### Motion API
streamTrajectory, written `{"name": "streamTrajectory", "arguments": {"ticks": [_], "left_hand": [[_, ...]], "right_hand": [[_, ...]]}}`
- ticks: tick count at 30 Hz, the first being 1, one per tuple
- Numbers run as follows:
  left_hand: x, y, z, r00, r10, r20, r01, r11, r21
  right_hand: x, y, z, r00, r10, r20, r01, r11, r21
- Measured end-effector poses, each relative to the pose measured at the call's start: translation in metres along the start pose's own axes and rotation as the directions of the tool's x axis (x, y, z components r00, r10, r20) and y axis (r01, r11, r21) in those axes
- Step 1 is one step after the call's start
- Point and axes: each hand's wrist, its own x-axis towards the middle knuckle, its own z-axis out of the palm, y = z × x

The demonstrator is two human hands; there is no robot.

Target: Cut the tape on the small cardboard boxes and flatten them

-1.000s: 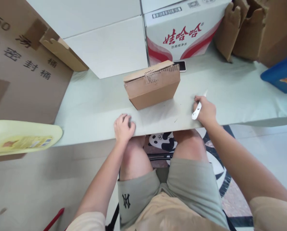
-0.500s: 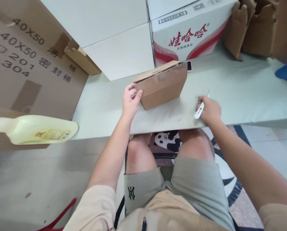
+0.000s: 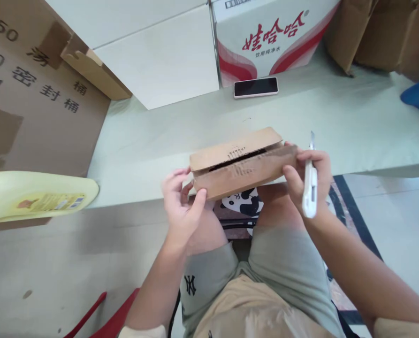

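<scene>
A small brown cardboard box (image 3: 240,180) is held up at the front edge of the table, tilted, with a dark slit along the seam of its top flaps. My left hand (image 3: 181,199) is closed on its left end, thumb in front and fingers behind. At the other end, my right hand (image 3: 311,180) pinches the box's right corner between thumb and fingers. That same hand carries a white utility knife (image 3: 310,190), its blade out and pointing away from me.
A phone (image 3: 255,87) lies on the green-clothed table (image 3: 364,126) before a red-and-white carton (image 3: 269,47). White boxes (image 3: 167,65) stand behind. At left are a big brown carton (image 3: 29,94) and a yellow bottle (image 3: 40,197); open cardboard (image 3: 378,42) sits at the back right.
The box has come nearer to me and tipped, uncovering the phone behind it. My right hand has moved from the tabletop onto the box's right end, still with the knife.
</scene>
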Motion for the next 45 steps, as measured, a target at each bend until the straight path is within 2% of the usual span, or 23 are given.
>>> {"name": "streamTrajectory", "arguments": {"ticks": [2, 4, 6, 8, 9, 11, 13, 15, 17, 18, 21, 25, 27, 29, 32, 33, 34, 36, 38, 40, 41, 43, 45], "left_hand": [[0.01, 0.004, -0.001, 1.0, -0.006, -0.012, 0.007, 0.997, 0.071], [0.024, 0.012, 0.001, 0.99, 0.051, 0.132, -0.079, 0.972, 0.222], [0.038, 0.021, 0.007, 0.925, 0.053, 0.377, -0.18, 0.933, 0.311], [0.048, 0.028, 0.017, 0.834, -0.009, 0.552, -0.231, 0.902, 0.364], [0.051, 0.029, 0.021, 0.804, -0.04, 0.593, -0.243, 0.888, 0.39], [0.057, 0.026, 0.023, 0.791, -0.087, 0.606, -0.232, 0.873, 0.429], [0.062, 0.013, 0.015, 0.825, -0.127, 0.55, -0.152, 0.889, 0.432], [0.067, -0.006, -0.002, 0.876, -0.17, 0.451, 0.003, 0.937, 0.349], [0.07, -0.026, -0.02, 0.909, -0.238, 0.343, 0.207, 0.97, 0.124], [0.07, -0.035, -0.026, 0.909, -0.293, 0.298, 0.315, 0.948, -0.03], [0.061, -0.047, -0.024, 0.835, -0.472, 0.282, 0.547, 0.765, -0.34], [0.037, -0.042, 0.017, 0.729, -0.56, 0.394, 0.683, 0.552, -0.479], [0.028, -0.039, 0.038, 0.653, -0.613, 0.444, 0.752, 0.46, -0.472], [0.021, -0.039, 0.052, 0.586, -0.628, 0.512, 0.808, 0.407, -0.425], [0.013, -0.044, 0.058, 0.531, -0.633, 0.564, 0.845, 0.449, -0.29], [0.011, -0.046, 0.058, 0.536, -0.645, 0.544, 0.836, 0.495, -0.237], [0.009, -0.048, 0.056, 0.568, -0.659, 0.492, 0.81, 0.554, -0.193], [0.007, -0.045, 0.049, 0.704, -0.629, 0.329, 0.696, 0.702, -0.147], [0.014, -0.034, 0.042, 0.875, -0.455, 0.166, 0.478, 0.867, -0.139], [0.032, -0.017, 0.038, 0.978, -0.174, 0.119, 0.187, 0.975, -0.115], [0.045, -0.008, 0.039, 0.99, -0.028, 0.138, 0.04, 0.996, -0.081], [0.075, 0.008, 0.048, 0.951, 0.163, 0.262, -0.166, 0.986, -0.01], [0.103, 0.016, 0.063, 0.903, 0.188, 0.386, -0.235, 0.969, 0.078]], "right_hand": [[0.002, 0.001, 0.009, 0.993, 0.117, 0.013, -0.117, 0.993, -0.015], [0.003, 0.006, 0.014, 0.986, 0.168, 0.019, -0.168, 0.985, -0.038], [0.002, 0.01, 0.017, 0.982, 0.19, 0.014, -0.189, 0.98, -0.059], [-0.002, 0.014, 0.016, 0.979, 0.202, -0.006, -0.202, 0.978, -0.047], [-0.005, 0.016, 0.016, 0.977, 0.211, -0.014, -0.212, 0.977, -0.026], [-0.012, 0.021, 0.013, 0.972, 0.235, -0.024, -0.234, 0.972, 0.038], [-0.02, 0.027, 0.01, 0.962, 0.274, -0.019, -0.27, 0.957, 0.107], [-0.027, 0.029, 0.011, 0.945, 0.328, 0.004, -0.325, 0.934, 0.148], [-0.03, 0.027, 0.015, 0.929, 0.365, 0.063, -0.37, 0.916, 0.155], [-0.03, 0.023, 0.018, 0.926, 0.361, 0.106, -0.375, 0.914, 0.155], [-0.024, 0.003, 0.032, 0.937, 0.251, 0.245, -0.303, 0.931, 0.204], [-0.007, -0.024, 0.043, 0.979, 0.084, 0.184, -0.148, 0.918, 0.367], [0.001, -0.028, 0.04, 0.988, 0.078, 0.136, -0.122, 0.928, 0.353], [0.005, -0.026, 0.033, 0.987, 0.127, 0.098, -0.147, 0.958, 0.244], [0.001, -0.015, 0.022, 0.974, 0.226, 0.004, -0.225, 0.968, 0.11], [-0.002, -0.011, 0.02, 0.97, 0.243, -0.015, -0.24, 0.965, 0.109], [-0.006, -0.008, 0.018, 0.968, 0.251, -0.021, -0.247, 0.961, 0.122], [-0.013, -0.004, 0.017, 0.969, 0.248, 0.014, -0.247, 0.957, 0.151], [-0.019, -0.003, 0.019, 0.965, 0.247, 0.087, -0.257, 0.956, 0.138], [-0.021, -0.006, 0.02, 0.959, 0.249, 0.134, -0.261, 0.962, 0.082], [-0.02, -0.009, 0.021, 0.963, 0.239, 0.122, -0.247, 0.967, 0.06], [-0.016, -0.017, 0.021, 0.982, 0.187, 0.022, -0.188, 0.981, 0.049], [-0.011, -0.029, 0.018, 0.985, 0.141, -0.095, -0.135, 0.989, 0.065]]}}
